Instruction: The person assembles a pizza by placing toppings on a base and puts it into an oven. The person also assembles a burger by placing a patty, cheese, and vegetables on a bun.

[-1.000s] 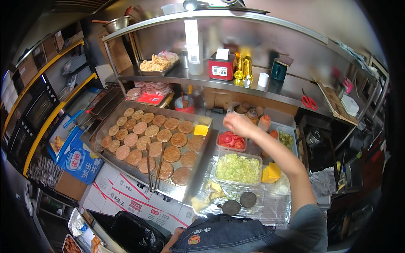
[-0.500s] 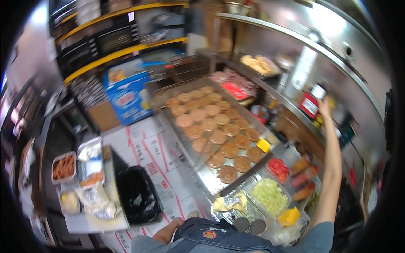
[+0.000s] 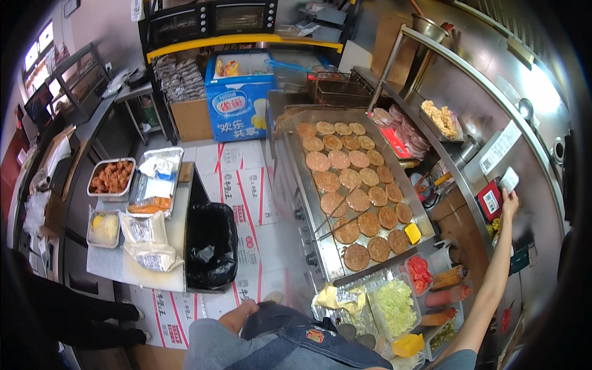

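Bare right arm (image 3: 485, 287): stretched forward and outward, elbow nearly straight, emerging from a grey short fabric sleeve (image 3: 457, 360).
Right hand (image 3: 510, 202): at the far end of that reach, fingers bent, grip too small to tell.
Bare left forearm (image 3: 234, 317): low, close against the body.
Left hand (image 3: 248, 307): near the waist, finger pose unclear.

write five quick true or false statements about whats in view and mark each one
1. The right hand is at the white paper slip by the red printer. True.
2. The left hand is touching a patty. False: the left hand is beside the dark apron.
3. The black-lined bin stands left of the griddle. True.
4. Tomato and lettuce share one container. False: the sliced tomato and shredded lettuce have separate containers.
5. A yellow slice is on the griddle. True.
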The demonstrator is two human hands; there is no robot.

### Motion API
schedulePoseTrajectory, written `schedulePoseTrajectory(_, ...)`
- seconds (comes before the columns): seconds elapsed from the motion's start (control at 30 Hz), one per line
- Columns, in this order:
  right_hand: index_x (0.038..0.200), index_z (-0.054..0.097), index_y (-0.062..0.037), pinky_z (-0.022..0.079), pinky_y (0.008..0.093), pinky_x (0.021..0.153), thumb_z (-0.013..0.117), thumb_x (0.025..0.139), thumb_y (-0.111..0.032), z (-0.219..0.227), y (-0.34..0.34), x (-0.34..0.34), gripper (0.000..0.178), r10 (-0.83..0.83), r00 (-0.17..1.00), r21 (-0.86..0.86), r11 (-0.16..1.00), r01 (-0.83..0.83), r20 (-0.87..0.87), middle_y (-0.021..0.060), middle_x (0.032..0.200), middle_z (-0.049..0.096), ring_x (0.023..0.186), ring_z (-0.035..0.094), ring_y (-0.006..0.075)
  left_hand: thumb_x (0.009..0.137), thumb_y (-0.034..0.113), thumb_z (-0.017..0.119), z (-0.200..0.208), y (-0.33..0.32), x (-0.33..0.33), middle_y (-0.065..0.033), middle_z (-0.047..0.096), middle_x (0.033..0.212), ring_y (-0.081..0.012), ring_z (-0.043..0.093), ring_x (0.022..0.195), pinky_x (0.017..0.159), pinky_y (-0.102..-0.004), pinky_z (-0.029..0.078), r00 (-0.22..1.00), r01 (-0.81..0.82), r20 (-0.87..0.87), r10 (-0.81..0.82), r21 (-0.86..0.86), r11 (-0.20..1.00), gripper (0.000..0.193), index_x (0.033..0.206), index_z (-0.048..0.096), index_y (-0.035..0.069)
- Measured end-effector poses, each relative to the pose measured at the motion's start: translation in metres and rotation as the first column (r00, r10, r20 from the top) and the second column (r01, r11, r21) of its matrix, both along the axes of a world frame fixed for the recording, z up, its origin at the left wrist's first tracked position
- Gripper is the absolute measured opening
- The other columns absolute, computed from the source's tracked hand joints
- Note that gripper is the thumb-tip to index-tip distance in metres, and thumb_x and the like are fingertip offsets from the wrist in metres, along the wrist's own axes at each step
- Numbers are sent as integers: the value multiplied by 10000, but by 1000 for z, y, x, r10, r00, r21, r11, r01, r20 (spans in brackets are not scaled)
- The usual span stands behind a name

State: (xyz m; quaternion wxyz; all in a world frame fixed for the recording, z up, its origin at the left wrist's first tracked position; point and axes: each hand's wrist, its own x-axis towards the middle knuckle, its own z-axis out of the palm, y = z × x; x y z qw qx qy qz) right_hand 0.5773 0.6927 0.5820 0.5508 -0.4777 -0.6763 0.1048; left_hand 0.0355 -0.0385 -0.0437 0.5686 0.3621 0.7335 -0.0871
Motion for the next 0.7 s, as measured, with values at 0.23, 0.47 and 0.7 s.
schedulePoseTrajectory(0.23,1181,559,24,421,263,869,563,906,-152,26,-46,-18,326,172,957,-48,985,-165,234,75,1070,631,972,565,129,727,237,554,21,26,7,-226,637,994,-334,625,952,803,-398,497,995,59,-90,-52,75,995,355,942,665,-23)
schedulePoseTrajectory(0.47,1144,571,28,427,268,846,499,929,-175,29,-87,-10,304,203,853,-99,979,-178,480,79,1036,645,947,568,120,759,197,540,46,35,10,-231,618,1046,-340,602,993,835,-381,483,990,125,-85,-117,104,987,321,969,663,-12)
schedulePoseTrajectory(0.7,1019,609,37,450,310,792,541,882,-127,29,-114,-25,224,89,812,-26,996,-91,577,156,934,662,866,613,190,801,326,516,59,27,7,-253,608,1046,-363,586,1012,854,-401,470,999,7,-42,-3,98,995,420,983,651,-28)
